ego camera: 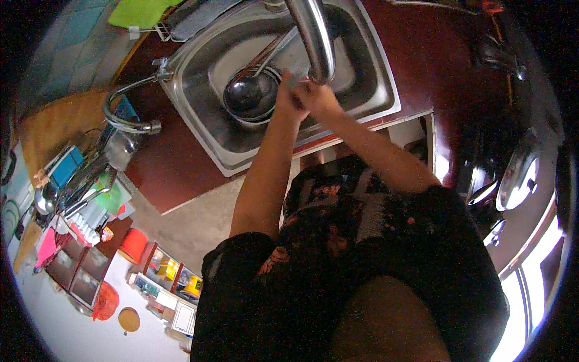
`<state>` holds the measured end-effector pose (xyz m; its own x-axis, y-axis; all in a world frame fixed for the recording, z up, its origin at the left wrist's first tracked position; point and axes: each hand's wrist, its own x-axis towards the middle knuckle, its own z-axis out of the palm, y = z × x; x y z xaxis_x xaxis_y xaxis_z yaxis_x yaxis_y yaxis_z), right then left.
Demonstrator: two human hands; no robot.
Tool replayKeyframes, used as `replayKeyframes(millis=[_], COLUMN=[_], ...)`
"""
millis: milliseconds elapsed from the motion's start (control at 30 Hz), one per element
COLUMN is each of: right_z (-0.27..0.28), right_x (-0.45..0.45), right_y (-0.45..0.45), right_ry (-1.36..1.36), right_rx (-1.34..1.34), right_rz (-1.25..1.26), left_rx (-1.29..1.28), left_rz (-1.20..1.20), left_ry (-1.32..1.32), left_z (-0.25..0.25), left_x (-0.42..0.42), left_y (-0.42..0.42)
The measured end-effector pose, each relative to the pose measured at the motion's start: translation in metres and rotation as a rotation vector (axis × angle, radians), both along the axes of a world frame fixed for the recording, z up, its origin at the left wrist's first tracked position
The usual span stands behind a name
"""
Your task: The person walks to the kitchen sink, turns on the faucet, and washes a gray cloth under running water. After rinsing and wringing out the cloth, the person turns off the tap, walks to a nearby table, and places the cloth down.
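My left hand [289,100] and my right hand [322,100] meet over the stainless steel sink [212,149]. Both are just below the mouth of a chrome faucet [316,45]. Fingers overlap and blur, with something small and dark between them; whether either hand grips it I cannot tell. Beside my left hand, a round metal pot [248,121] sits in the basin. In it rests a dark, shiny rounded piece [246,92], probably the bowl of a ladle. Long thin utensil handles [271,52] slant from the pot towards the faucet base.
A second curved faucet [129,126] rises at the sink's left corner. Utensils [68,194] crowd the far left. A green cloth [140,12] hangs at the top left. On the right is a metal lid [518,176]. A cabinet opening [409,135] lies below the dark red counter [416,59].
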<state>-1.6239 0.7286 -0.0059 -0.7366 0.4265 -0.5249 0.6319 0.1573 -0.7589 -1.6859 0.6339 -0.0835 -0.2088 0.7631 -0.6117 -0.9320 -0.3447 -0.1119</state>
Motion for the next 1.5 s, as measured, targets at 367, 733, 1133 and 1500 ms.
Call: replayKeyframes(millis=[367,733,1133,1500], right_z=[-0.029,-0.043,-0.046,-0.089], right_x=[-0.003,0.007,0.012,0.007], right_y=[-0.005,-0.014,0.005,0.086], right_ry=[0.033,0.195,-0.019,-0.048], right_rx=[0.053,-0.038,-0.351,-0.161], right_rz=[-0.340,-0.329,-0.429,0.028], left_rx=[-0.344,-0.198,-0.569,-0.701], left_rz=[-0.072,-0.320,-0.480,-1.094], left_ry=[0.207,0.451,0.525,1.951], left_z=[0.040,0.021,0.015,0.076], left_x=[0.019,-0.008,0.001,0.030], left_y=[0.062,0.043,0.059,0.054])
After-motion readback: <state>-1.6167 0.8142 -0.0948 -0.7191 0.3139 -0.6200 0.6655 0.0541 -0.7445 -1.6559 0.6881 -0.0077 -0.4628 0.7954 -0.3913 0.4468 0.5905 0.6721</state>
